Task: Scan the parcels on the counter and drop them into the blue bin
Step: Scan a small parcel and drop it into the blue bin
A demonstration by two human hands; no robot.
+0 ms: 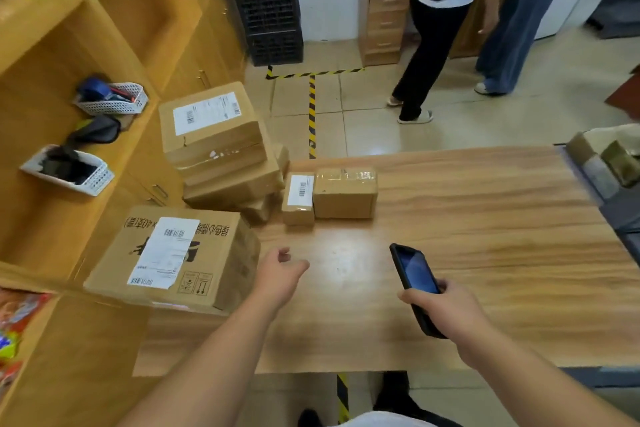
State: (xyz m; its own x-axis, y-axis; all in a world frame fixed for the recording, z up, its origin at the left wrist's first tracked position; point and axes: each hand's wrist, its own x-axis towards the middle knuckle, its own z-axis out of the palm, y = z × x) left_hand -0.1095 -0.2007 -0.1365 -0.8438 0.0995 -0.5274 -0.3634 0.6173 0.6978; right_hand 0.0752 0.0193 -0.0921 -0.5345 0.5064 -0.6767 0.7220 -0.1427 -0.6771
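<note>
Wooden shelving lined the left wall beside the worktop (450,218), where parcels (221,156) were stacked at the far left, labels up for scanning. His right hand (446,308) gripped a phone (415,284), screen up, ready to scan; his left hand (280,270) hovered loosely curled, holding nothing, near the big box (173,256). A blue bin edge (585,180) showed far right.
</note>
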